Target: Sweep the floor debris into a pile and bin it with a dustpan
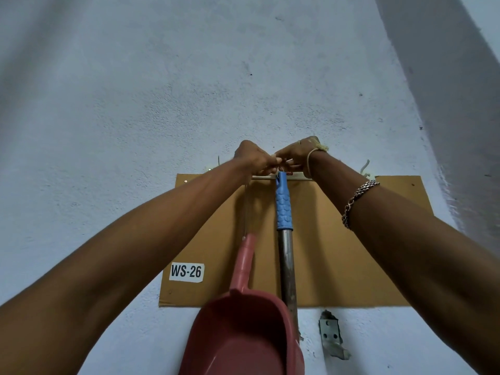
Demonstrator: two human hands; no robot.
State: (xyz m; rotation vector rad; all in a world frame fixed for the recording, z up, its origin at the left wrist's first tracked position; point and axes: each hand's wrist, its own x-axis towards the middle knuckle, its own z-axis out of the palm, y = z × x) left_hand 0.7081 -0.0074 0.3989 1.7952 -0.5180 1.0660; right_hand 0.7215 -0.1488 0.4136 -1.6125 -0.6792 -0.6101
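Both your arms reach up to a pale, rough wall (135, 104). Your left hand (253, 158) and right hand (293, 155) meet, knuckles almost touching, at a narrow rail (297, 175) along the top edge of a brown board (338, 253). The fingers of both hands are curled and bunched together right at the top end of the blue grip (282, 204). They look like they are pinching something small there, but I cannot tell what it is or whether they are truly closed on it.

The blue grip caps the broom handle (286, 266), a dull metal shaft that hangs straight down the board and passes behind the dustpan (243, 334). The dustpan is red and hangs just left of the shaft, scoop downward with its open side facing you, its handle pointing up toward your left wrist. A thin string (245, 209) runs up from the handle tip and goes behind your left forearm.

On the board's lower left is a white label (186, 272) reading WS-26. A chain bracelet (357, 201) sits on your right forearm and a pale thread (311, 155) is tied at that wrist. Below the board, to the right of the shaft, a bent metal bracket (330, 336) is fixed to the wall.
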